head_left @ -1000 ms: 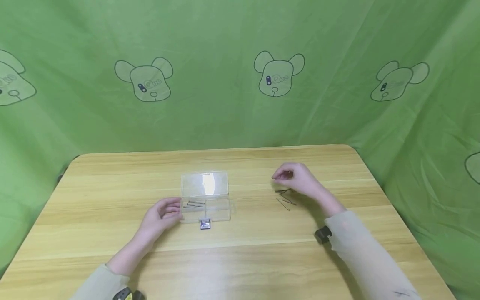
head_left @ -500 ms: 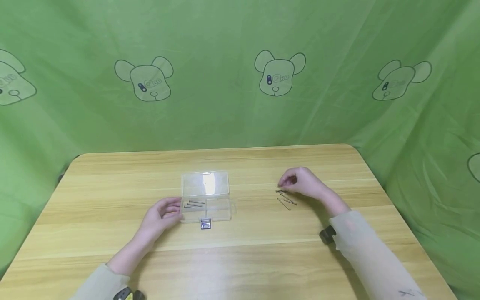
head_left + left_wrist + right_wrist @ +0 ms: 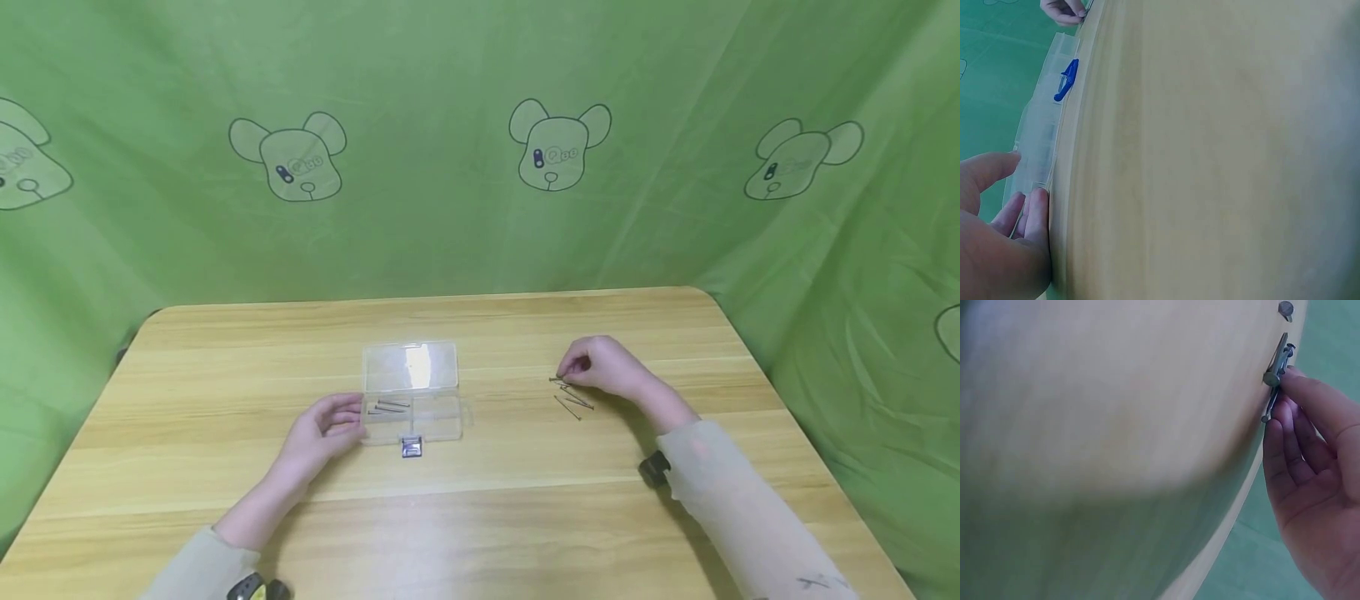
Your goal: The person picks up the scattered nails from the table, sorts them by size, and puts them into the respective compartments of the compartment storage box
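A clear plastic compartment box [image 3: 437, 438] lies on the table with its lid raised at the back and a blue latch [image 3: 412, 447] at the front. Several nails [image 3: 390, 407] are inside its left compartment. My left hand [image 3: 321, 433] holds the box's left end, thumb at the near corner and fingers along the side. To the right, my right hand [image 3: 603, 365] reaches down to a small pile of loose nails [image 3: 576, 398]. Its thumb and forefinger pinch a nail [image 3: 1267, 416] at the pile's far side; the fingertips partly hide it.
The wooden table [image 3: 480, 533] has rounded far corners. Right behind its far edge hangs a green curtain [image 3: 435, 233] printed with bear heads. Dark wrist devices, one being the right wrist device [image 3: 655, 469], sit at both sleeves.
My right hand has come down and slightly right onto the nail pile, and the far nail has shifted a little left. The left hand and box have stayed put.
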`<state>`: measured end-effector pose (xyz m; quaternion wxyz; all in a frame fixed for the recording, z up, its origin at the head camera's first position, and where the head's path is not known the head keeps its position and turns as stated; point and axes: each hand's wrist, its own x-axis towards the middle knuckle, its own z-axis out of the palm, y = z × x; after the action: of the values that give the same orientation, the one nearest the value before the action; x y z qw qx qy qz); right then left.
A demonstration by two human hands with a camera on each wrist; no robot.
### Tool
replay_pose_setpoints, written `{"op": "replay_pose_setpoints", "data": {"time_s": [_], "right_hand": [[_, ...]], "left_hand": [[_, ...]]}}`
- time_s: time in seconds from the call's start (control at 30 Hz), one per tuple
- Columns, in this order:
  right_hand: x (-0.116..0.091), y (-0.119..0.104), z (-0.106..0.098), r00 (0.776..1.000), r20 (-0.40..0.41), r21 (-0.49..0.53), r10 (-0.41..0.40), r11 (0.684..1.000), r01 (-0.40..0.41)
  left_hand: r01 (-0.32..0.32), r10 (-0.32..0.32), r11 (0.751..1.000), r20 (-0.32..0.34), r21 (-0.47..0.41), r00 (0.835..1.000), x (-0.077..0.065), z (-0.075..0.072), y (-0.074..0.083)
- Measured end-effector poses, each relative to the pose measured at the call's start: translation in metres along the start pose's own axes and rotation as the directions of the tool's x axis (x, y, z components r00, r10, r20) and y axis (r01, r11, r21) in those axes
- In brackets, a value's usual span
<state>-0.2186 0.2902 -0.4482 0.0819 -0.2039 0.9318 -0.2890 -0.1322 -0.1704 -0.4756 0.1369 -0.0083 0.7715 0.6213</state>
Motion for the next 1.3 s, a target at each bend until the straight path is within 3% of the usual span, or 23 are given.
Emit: {"op": "replay_pose_setpoints", "data": {"time_s": [0.27,0.7,1.3], "right_hand": [[0.001,-0.002,0.001,1.000,0.010,-0.034,0.017,0.999,-0.017],[0.012,-0.020,0.002,0.999,0.004,0.020,0.054,0.998,-0.054],[0.040,-0.079,0.012,0.999,-0.019,0.083,-0.034,0.996,0.035]], "left_hand": [[-0.004,0.004,1.000,0.009,-0.002,1.000,0.001,0.000,-0.001],[-0.013,0.013,1.000,0.003,-0.006,1.000,0.000,-0.001,0.002],[-0.008,0.008,1.000,0.001,0.007,1.000,0.000,-0.001,0.002]]}}
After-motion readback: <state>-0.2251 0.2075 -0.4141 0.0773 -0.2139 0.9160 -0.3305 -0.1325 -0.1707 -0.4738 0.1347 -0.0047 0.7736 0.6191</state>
